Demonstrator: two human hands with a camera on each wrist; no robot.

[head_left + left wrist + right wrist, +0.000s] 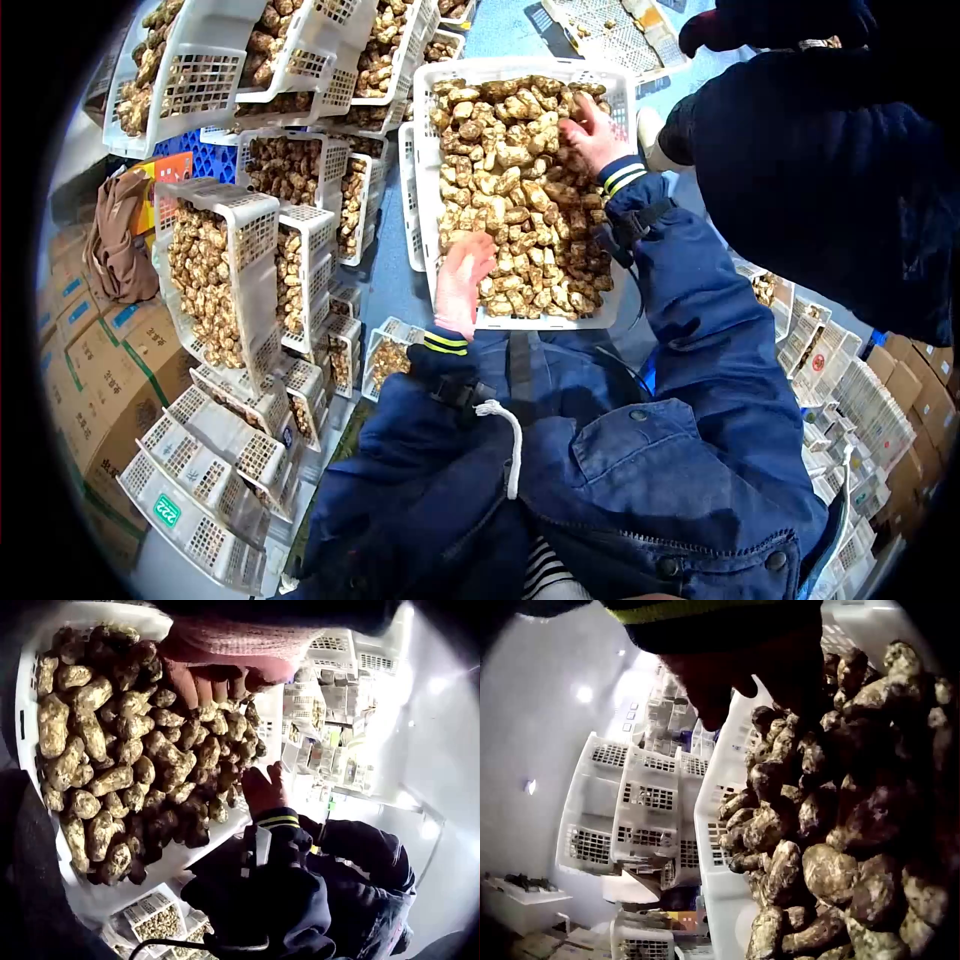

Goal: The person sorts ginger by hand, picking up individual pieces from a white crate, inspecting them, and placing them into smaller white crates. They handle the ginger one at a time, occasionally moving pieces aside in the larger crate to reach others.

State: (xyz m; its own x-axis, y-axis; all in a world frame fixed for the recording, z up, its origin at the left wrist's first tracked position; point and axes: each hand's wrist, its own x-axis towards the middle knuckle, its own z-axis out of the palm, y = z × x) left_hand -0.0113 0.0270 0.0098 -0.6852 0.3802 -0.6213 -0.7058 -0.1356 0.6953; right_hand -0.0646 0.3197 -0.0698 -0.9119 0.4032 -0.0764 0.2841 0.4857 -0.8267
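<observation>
A white crate [425, 150] full of knobbly brown and cream tubers [510, 150] sits in front of the body. At its near left side, the gloved left hand [467, 275] rests its extended fingers on the tubers. Over the far right part, the right hand [600, 138] touches other tubers with its fingers spread. Neither hand plainly encloses a tuber. The left wrist view shows pinkish gloved fingers above the tubers [135, 750]; in the right wrist view, the tubers [829, 874] lie beside a shadowed hand.
Stacked crates [240, 225] of tubers stand on the left, with cardboard boxes [110, 400] beyond. Another person's dark-clothed leg [810, 150] is close on the right. Empty-looking trays [605, 35] lie ahead on the blue floor. More crates [840, 370] stand at right.
</observation>
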